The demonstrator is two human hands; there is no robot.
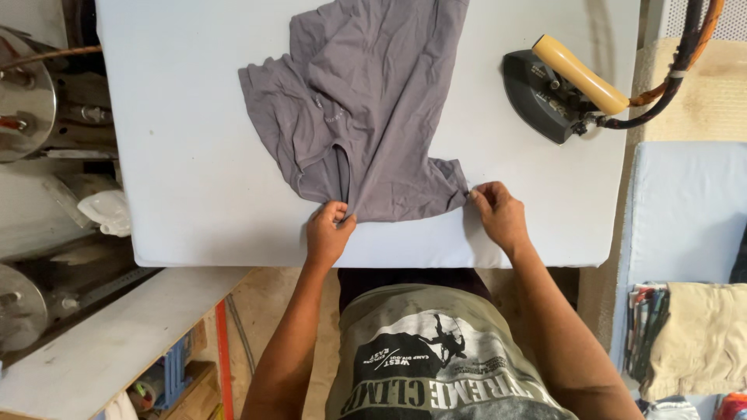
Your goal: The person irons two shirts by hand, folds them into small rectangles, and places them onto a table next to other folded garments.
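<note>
White padded desk fills the view, grey T-shirt crumpled across it. Black iron sits far right. Left hand pinches the shirt's near edge, right hand grips its corner.

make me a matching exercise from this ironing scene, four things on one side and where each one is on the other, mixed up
Things:
1. grey garment
2. iron
3. left hand
4. right hand

Places:
A. far right part of the white board, with a yellow handle and a hose attached
B. pinching the garment's near right corner
C. spread crumpled across the middle of the board
D. gripping the garment's near edge close to its middle

Pairs: 1-C, 2-A, 3-D, 4-B
</note>
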